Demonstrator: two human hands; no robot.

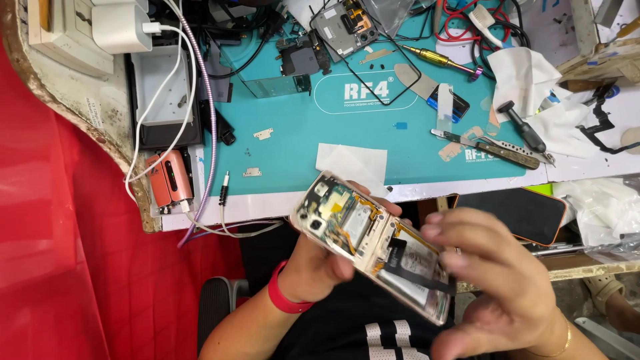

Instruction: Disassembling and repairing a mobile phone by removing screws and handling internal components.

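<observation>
An opened phone is gripped from below by the left hand, fingers wrapped on its edge. The right hand is held spread over its lower end; touching cannot be told because of blur.

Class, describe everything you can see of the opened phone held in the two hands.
The phone has its back cover off, showing a pale battery, small circuit parts, a camera module at its upper-left end and a black ribbon cable across the middle. Its frame looks clear or light-coloured. It lies tilted, slanting from upper left to lower right, below the edge of the teal mat. The left hand grips it from beneath; the right hand, blurred, touches its lower end.
</observation>
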